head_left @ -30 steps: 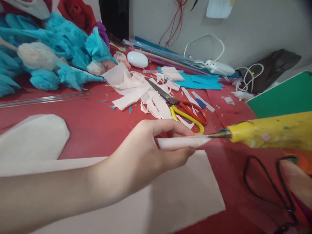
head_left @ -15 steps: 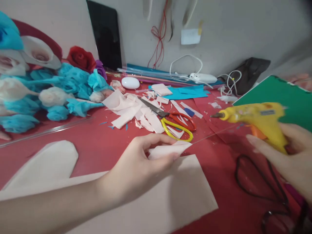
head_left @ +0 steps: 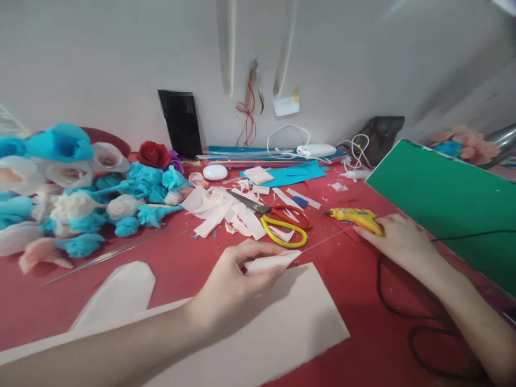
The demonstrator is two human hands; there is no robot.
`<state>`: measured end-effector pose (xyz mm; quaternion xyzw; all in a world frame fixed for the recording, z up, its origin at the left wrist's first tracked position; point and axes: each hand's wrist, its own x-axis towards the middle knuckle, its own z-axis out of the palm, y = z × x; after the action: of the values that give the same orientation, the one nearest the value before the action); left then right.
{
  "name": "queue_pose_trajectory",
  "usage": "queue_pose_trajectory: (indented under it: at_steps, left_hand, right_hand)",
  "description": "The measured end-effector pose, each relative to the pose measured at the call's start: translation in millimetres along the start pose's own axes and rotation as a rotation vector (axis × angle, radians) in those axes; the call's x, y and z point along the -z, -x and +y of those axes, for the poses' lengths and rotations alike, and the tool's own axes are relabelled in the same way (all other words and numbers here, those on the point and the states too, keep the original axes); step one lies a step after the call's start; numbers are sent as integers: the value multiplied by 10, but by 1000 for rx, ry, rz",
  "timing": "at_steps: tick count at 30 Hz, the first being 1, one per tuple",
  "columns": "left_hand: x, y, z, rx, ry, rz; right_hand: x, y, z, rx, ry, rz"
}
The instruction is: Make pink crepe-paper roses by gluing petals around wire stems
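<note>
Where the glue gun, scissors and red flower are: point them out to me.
Glue gun (head_left: pixel 355 216): head view, on the yellow body.
Scissors (head_left: pixel 263 209): head view, near the pivot.
Red flower (head_left: pixel 153 155): head view, on the petals.

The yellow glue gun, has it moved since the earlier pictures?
Yes. Judged against the scissors, the yellow glue gun has shifted right and farther toward the wall, away from the rolled paper in the left hand.

Muted, diffuse light drops a soft shadow from the left hand (head_left: pixel 237 277) onto the pale sheet (head_left: pixel 278 328), while the slightly hazy view stretches and softens toward its edges.
</note>
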<state>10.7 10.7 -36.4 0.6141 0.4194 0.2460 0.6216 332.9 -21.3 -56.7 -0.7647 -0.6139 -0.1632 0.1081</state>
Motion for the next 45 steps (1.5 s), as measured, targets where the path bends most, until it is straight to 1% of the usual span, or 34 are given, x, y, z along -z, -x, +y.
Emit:
queue_pose_trajectory:
  at_steps: [2,3,4,5,6,7,8,9,11,14,19,21,24,26,29,33,36,40,43,45]
  left_hand:
    - [19,9,14,-66,-70,22]
    - [30,12,18,-87,-89,31]
    - [42,14,21,-121,-108,35]
    - [54,16,24,-175,-138,32]
    - [65,18,28,-244,-177,24]
    - [75,21,36,-325,-221,14]
    - [84,26,48,-405,-263,9]
    - [89,33,67,-476,-299,5]
    - [94,58,123,-563,-329,0]
    - [98,110,232,-623,-314,-16]
    - [122,157,343,-646,-251,1]
    - [123,155,355,-630,-233,-5]
    - [109,150,360,-550,-202,-8]
    - [100,157,355,-485,-172,12]
    - [94,181,344,-429,-146,54]
    - [96,209,351,-390,-133,50]
    - [96,219,382,-367,-127,33]
    - [107,221,428,-362,-141,43]
    - [126,232,458,-357,-137,31]
    - [138,247,480,-331,-123,19]
  right_hand:
    - [266,3,-154,18,3,128]
    - [428,14,-266,36,-14,204]
    - [590,33,-397,75,-39,251]
    - [738,58,-539,123,-78,306]
    - [860,85,-684,235,-168,337]
    - [950,111,-823,387,-250,314]
    - [1006,131,-950,554,-306,245]
    - [1032,145,-1058,659,-316,187]
    - [1021,149,-1208,766,-368,56]
    - [972,127,-1287,796,-455,-36]
    - [1004,131,-1246,784,-552,-122]
    - [1030,143,-1237,799,-541,-106]
    - [1055,151,-1257,808,-512,-49]
    - [1065,148,-1282,817,-493,4]
    - [1077,141,-1309,836,-447,73]
    - [1090,140,-1308,827,-433,77]
    - [1097,155,-1289,829,-426,113]
    - [1093,192,-1263,797,-386,118]
    - [1096,210,-1263,796,-455,115]
    - [1104,212,-1275,806,-507,137]
